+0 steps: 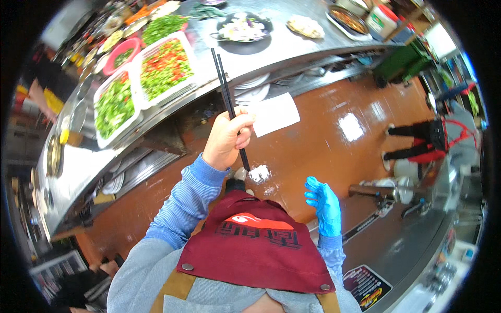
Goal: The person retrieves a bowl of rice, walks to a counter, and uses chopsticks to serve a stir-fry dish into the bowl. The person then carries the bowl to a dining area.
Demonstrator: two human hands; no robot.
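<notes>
My bare left hand grips a pair of black chopsticks, which stand nearly upright in the view. Between thumb and fingers it also pinches a blank-looking white paper slip. My right hand, in a blue disposable glove, hangs beside my dark red apron with its fingers a little curled and apart, holding nothing. Beyond the left hand, on the steel counter, sits a two-handled metal pan of chopped white and purplish pieces, probably onion.
White plastic baskets of chopped green and red vegetables line the counter near its edge. Plates are stacked on the shelf below. A co-worker stands at the right; another person's arm reaches in at the left. A green bin stands beyond.
</notes>
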